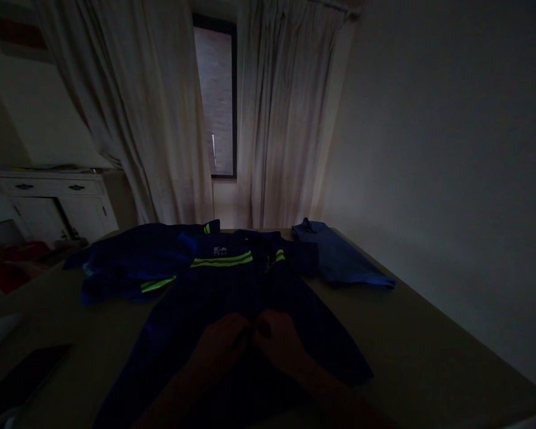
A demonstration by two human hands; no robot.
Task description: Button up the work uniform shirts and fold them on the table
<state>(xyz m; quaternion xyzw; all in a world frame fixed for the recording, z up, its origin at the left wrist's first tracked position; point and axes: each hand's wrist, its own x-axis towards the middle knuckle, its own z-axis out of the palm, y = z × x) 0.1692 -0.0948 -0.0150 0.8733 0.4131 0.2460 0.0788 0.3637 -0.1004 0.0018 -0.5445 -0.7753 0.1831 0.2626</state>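
A dark navy work jacket (218,292) with bright yellow-green stripes across its chest lies spread out in front of me, collar away from me. My left hand (227,336) and my right hand (277,336) meet at the middle of its front. Both have curled fingers pinching the front edges of the cloth, close together. Dim light hides the exact bit of cloth, and any button or zip, between the fingertips. Left of the jacket lies another dark blue garment (129,262) with similar stripes, its sleeve folded over.
The jacket lies on a bed or table with a plain brownish cover (411,357). A folded blue-grey garment (339,256) is at the far right, near the wall. At the near left lies a dark flat object (27,378). Curtains (286,119) and a white cabinet (62,202) stand behind.
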